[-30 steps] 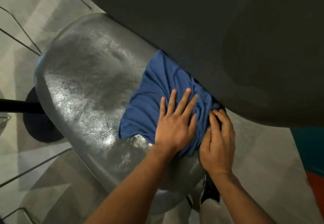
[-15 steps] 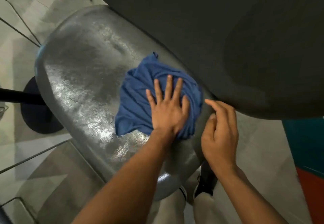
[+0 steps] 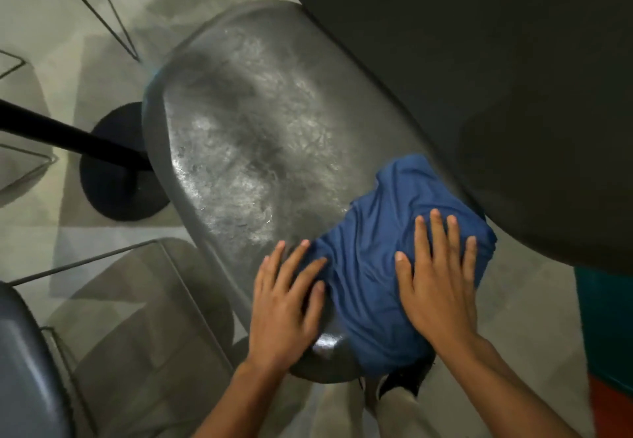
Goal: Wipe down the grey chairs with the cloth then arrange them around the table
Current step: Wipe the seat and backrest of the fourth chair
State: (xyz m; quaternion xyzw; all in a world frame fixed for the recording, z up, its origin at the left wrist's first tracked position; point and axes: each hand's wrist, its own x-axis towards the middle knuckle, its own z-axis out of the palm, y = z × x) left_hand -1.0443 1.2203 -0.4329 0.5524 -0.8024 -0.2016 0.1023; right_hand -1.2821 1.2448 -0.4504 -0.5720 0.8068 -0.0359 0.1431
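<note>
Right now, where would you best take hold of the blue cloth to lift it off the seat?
Probably the bunched upper edge of the blue cloth, pinched from above. It rises in loose folds there, clear of the flat right hand pressing its middle and the left hand at its left edge on the grey chair.

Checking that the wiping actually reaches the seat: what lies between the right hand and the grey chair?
In the head view, the blue cloth lies between the right hand and the grey chair; flat fingers press it onto the seat.

Cloth on chair seat near edge, under right hand; left hand just left of it.
</note>
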